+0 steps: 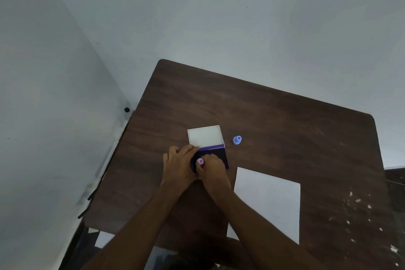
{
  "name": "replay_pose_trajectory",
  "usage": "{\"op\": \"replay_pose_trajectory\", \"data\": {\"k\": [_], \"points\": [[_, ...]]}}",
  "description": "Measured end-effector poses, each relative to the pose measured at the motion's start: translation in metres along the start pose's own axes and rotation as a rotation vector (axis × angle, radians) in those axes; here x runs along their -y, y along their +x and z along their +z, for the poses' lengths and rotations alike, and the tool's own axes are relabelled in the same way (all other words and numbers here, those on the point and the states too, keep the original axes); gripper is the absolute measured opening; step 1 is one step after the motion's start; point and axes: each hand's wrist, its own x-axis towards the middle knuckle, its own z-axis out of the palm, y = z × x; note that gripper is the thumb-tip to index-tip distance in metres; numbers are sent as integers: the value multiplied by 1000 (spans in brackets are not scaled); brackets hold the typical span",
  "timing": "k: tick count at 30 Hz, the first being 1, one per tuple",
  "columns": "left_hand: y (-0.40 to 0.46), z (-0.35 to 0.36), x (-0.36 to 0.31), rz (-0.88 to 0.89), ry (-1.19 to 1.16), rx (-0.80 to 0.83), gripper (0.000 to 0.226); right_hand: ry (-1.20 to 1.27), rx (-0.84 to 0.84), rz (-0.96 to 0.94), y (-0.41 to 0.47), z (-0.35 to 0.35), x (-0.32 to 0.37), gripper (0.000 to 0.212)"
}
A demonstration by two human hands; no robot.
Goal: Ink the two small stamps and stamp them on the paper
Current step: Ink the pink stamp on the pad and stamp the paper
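Observation:
An ink pad box [222, 153] lies open on the dark wooden table [274, 120], its white lid [205, 136] folded back. My left hand [178, 166] rests on the box's left side and holds it. My right hand [211, 170] grips a small pink stamp [200, 161] that stands on the dark ink pad. A small blue stamp [237, 140] stands upright on the table, just right of the lid. A white sheet of paper [269, 201] lies to the right of my right forearm.
The table's left edge runs close to a pale wall [43, 94]. White paint flecks [359, 201] mark the table's right side. A small black knob [127, 109] sits by the wall at the table's far left corner.

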Motion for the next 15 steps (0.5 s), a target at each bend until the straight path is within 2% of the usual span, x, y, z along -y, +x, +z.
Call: {"op": "replay_pose_trajectory", "data": {"k": [4, 8, 15], "points": [[0, -1, 0, -3, -33, 5, 77, -11, 28, 32, 3, 1, 4, 47], [-1, -4, 0, 7, -43, 3, 78, 56, -24, 36, 3, 1, 2, 43], [-2, -5, -2, 13, -24, -2, 76, 79, 35, 51, -2, -8, 6, 49]]}}
